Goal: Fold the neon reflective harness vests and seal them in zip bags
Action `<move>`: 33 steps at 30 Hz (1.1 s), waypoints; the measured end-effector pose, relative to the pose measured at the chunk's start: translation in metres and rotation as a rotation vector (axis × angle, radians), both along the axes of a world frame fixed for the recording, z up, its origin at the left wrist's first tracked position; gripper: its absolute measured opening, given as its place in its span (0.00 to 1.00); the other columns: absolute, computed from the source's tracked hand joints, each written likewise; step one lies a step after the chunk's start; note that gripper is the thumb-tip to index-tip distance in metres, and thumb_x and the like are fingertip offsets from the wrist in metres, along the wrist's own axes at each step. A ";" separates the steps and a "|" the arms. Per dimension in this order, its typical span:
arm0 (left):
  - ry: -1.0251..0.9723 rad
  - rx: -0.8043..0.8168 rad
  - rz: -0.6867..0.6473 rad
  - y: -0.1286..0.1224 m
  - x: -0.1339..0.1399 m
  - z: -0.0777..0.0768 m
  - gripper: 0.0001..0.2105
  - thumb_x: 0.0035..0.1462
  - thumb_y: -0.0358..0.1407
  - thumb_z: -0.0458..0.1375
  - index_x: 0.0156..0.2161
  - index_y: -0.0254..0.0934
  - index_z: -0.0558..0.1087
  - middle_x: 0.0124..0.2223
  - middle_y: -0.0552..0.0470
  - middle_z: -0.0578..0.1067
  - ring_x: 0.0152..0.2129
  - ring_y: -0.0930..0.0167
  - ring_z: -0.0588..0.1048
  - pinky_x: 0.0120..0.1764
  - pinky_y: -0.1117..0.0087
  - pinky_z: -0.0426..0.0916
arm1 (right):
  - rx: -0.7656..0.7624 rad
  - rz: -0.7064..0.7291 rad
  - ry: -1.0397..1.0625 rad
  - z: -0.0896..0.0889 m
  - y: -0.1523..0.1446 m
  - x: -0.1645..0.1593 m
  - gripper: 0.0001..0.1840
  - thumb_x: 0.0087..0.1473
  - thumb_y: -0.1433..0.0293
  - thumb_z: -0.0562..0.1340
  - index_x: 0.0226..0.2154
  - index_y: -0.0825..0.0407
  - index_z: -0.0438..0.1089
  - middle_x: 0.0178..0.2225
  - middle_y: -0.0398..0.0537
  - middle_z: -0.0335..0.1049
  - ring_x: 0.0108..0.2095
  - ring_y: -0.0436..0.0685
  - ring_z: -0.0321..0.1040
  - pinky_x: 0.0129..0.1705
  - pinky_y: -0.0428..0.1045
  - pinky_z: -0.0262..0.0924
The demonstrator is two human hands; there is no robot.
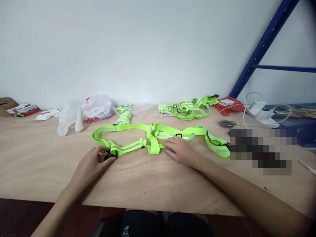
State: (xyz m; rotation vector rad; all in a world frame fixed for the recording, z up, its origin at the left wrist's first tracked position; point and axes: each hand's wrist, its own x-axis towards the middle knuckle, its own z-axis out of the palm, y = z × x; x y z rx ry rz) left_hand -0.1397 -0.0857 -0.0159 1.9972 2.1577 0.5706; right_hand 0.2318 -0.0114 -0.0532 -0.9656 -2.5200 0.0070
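A neon-yellow reflective strap harness (128, 148) with grey stripes lies spread across the wooden table in loops. At its near left end, my left hand (92, 162) has thumb and fingers closed around a black buckle (110, 154), partly hidden by the fingers. My right hand (181, 151) rests over the middle of the harness, its fingers stretched out and touching the strap just below a black slider (179, 135). The harness's right loop (217, 149) reaches towards a pixelated patch.
Along the wall lie a white plastic bag (100, 107), bagged straps (123, 115), another bagged strap (164, 109) and a loose reflective harness (189, 110). White chargers with cables (256, 107) and a dark oval object (226, 123) sit to the right, near a blue metal frame (261, 49).
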 end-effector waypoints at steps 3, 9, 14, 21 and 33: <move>0.084 0.001 -0.014 0.001 0.006 0.002 0.26 0.57 0.55 0.56 0.55 0.42 0.71 0.53 0.46 0.73 0.41 0.60 0.77 0.38 0.64 0.71 | 0.061 0.015 0.009 -0.004 0.002 0.000 0.11 0.63 0.72 0.57 0.40 0.52 0.76 0.39 0.54 0.76 0.40 0.60 0.69 0.43 0.54 0.62; 0.155 -0.038 -0.146 0.008 0.003 0.002 0.21 0.60 0.53 0.51 0.47 0.45 0.78 0.53 0.49 0.71 0.35 0.65 0.77 0.36 0.67 0.71 | -0.058 0.065 0.208 0.001 -0.003 0.000 0.12 0.61 0.75 0.56 0.30 0.51 0.72 0.32 0.50 0.74 0.36 0.57 0.68 0.40 0.52 0.61; 0.163 -0.040 -0.233 0.009 -0.020 -0.002 0.22 0.60 0.54 0.50 0.41 0.44 0.81 0.53 0.48 0.70 0.39 0.64 0.77 0.41 0.67 0.72 | -0.290 -0.018 0.380 0.011 -0.003 0.009 0.10 0.59 0.71 0.56 0.31 0.52 0.73 0.31 0.49 0.75 0.32 0.57 0.70 0.37 0.50 0.62; 0.193 0.016 -0.222 -0.004 -0.059 -0.009 0.25 0.60 0.55 0.49 0.54 0.48 0.78 0.55 0.46 0.72 0.46 0.59 0.76 0.45 0.65 0.72 | -0.456 -0.067 0.358 0.020 -0.003 0.019 0.13 0.58 0.70 0.55 0.36 0.52 0.75 0.33 0.47 0.79 0.30 0.56 0.71 0.33 0.48 0.61; -0.013 -0.010 0.001 -0.003 -0.055 -0.011 0.26 0.55 0.59 0.55 0.49 0.43 0.78 0.50 0.47 0.78 0.43 0.59 0.77 0.42 0.64 0.72 | -0.259 0.001 0.064 0.013 -0.008 0.014 0.15 0.56 0.68 0.61 0.46 0.47 0.77 0.46 0.49 0.80 0.46 0.62 0.75 0.48 0.54 0.64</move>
